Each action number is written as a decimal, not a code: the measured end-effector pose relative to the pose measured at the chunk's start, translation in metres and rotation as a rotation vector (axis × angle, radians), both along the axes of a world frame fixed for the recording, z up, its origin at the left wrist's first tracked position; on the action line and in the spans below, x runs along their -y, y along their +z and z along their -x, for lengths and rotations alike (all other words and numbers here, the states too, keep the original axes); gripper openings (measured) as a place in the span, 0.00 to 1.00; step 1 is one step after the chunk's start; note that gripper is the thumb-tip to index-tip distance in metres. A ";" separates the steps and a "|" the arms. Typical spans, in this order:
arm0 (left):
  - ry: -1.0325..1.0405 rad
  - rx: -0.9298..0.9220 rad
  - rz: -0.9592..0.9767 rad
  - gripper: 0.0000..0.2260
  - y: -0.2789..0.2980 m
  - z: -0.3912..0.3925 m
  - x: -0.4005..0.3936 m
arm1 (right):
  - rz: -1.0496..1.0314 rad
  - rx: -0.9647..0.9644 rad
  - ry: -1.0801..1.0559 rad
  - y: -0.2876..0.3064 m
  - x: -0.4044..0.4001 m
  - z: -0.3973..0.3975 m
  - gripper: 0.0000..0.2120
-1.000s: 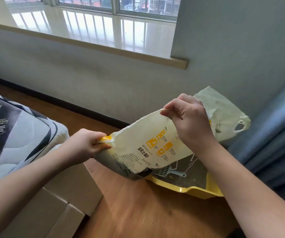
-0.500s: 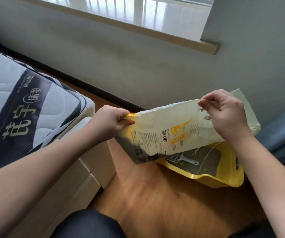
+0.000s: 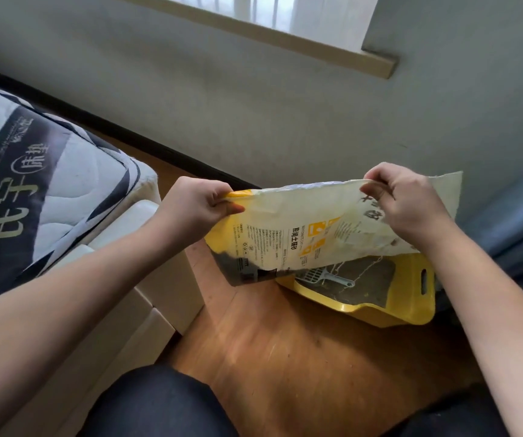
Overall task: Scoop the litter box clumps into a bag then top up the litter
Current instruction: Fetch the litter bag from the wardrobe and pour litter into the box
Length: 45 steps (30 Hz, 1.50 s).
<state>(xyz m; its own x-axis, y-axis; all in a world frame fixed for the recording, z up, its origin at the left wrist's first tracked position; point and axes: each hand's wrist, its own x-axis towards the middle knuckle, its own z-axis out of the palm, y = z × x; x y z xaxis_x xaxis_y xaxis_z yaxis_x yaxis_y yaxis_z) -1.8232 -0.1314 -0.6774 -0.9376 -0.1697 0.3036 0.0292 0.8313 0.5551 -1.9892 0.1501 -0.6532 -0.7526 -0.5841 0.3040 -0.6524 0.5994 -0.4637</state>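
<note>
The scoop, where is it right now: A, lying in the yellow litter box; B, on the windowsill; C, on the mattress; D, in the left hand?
A: the scoop lies on the litter inside the yellow litter box, while the left hand and right hand both pinch the litter bag.

left hand [image 3: 195, 208] pinches litter bag [image 3: 288, 234] top | right hand [image 3: 408, 200] likewise | above yellow litter box [image 3: 411, 313]

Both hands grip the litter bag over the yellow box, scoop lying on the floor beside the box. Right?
Not quite. The head view shows the scoop lying inside the yellow box, on the litter. Left hand and right hand do grip the litter bag over it.
</note>
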 end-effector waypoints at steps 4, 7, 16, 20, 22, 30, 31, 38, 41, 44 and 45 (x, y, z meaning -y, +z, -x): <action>-0.035 -0.001 0.016 0.09 -0.001 0.001 -0.004 | -0.131 0.015 0.011 -0.007 -0.005 0.004 0.07; -0.038 -0.026 0.034 0.10 -0.001 0.002 -0.003 | -0.100 0.033 0.038 -0.006 -0.006 0.003 0.05; -0.047 -0.072 0.109 0.11 -0.002 0.007 0.002 | -0.006 0.152 0.047 -0.007 -0.009 0.000 0.08; -0.062 -0.112 0.134 0.11 -0.003 0.009 -0.001 | -0.020 0.200 0.013 -0.011 -0.010 0.002 0.08; -0.065 -0.136 0.143 0.10 -0.003 0.010 -0.004 | -0.043 0.220 -0.013 -0.014 -0.011 0.004 0.07; -0.048 -0.162 0.128 0.10 0.006 0.010 -0.007 | -0.004 0.253 -0.071 -0.023 -0.015 0.004 0.07; -0.044 -0.158 0.123 0.10 0.008 0.012 -0.009 | 0.005 0.241 -0.080 -0.023 -0.017 0.004 0.07; -0.059 -0.173 0.114 0.09 0.031 0.041 -0.018 | 0.047 0.187 -0.166 -0.011 -0.028 0.011 0.06; -0.071 -0.180 0.112 0.10 0.036 0.048 -0.013 | 0.059 0.186 -0.165 -0.007 -0.031 0.009 0.06; -0.072 -0.185 0.120 0.10 0.031 0.050 -0.009 | 0.047 0.208 -0.168 -0.014 -0.027 0.010 0.06; -0.078 -0.194 0.139 0.10 0.029 0.052 -0.010 | 0.045 0.214 -0.172 -0.017 -0.028 0.012 0.07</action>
